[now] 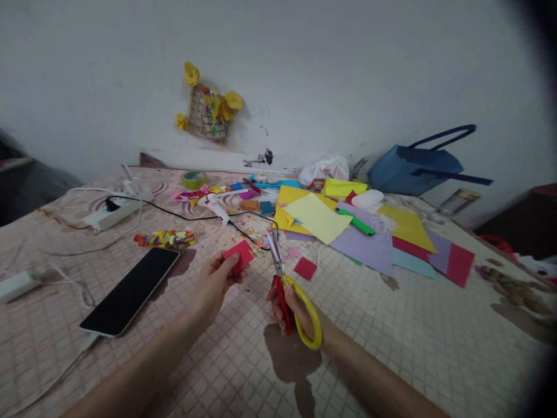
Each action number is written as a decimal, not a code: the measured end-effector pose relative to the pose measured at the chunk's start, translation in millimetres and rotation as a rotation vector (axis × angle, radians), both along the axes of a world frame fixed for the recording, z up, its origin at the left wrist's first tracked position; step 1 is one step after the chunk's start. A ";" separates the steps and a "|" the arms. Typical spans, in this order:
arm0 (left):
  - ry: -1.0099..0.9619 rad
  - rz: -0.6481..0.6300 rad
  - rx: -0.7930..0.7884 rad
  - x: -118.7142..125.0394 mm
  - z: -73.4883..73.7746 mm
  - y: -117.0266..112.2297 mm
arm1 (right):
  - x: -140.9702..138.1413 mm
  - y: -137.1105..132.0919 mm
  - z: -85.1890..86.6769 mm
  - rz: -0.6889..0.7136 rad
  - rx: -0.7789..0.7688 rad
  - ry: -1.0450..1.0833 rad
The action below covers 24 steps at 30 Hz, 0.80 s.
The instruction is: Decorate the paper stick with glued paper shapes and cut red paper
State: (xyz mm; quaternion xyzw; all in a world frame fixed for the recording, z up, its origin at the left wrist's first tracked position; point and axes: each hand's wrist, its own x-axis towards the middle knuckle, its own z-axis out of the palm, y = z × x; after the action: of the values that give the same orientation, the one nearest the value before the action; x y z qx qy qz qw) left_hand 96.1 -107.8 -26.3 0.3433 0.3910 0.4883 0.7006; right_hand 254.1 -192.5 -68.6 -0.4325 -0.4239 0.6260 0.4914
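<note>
My left hand (213, 283) pinches a small red paper piece (238, 256) between thumb and fingers, held a little above the tiled cloth. Just to its right, my right hand (292, 305) grips scissors (287, 287) with one red and one yellow handle, their blades pointing up and away, tips close together. A second small red paper square (305, 268) lies on the cloth beyond the scissors. A small pink paper circle (294, 252) sits near the blade tips.
A black phone (130, 290) lies at left, with a power strip (114, 213) and cables behind it. Coloured paper sheets (369, 238), a green marker (357, 223), a glue gun (215, 206), tape (194, 179) and scraps crowd the back. A blue bag (418, 165) leans on the wall.
</note>
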 end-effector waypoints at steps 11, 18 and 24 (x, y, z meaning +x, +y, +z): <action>-0.066 0.051 -0.020 -5.3 11.6 5.8 | 1.3 -5.4 11.1 0.098 0.041 -0.145; -0.012 -0.003 0.009 -5.6 9.4 4.4 | 10.6 -0.6 20.6 -0.036 0.059 -0.363; 0.116 0.007 0.105 -8.1 12.7 2.3 | 11.2 -2.8 23.1 -0.016 0.071 -0.290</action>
State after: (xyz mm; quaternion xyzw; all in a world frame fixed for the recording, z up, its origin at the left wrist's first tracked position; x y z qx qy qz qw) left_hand 88.0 -105.5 -13.6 0.4060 0.4059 0.4897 0.6561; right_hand 265.3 -195.3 -45.5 -0.5041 -0.5087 0.5375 0.4452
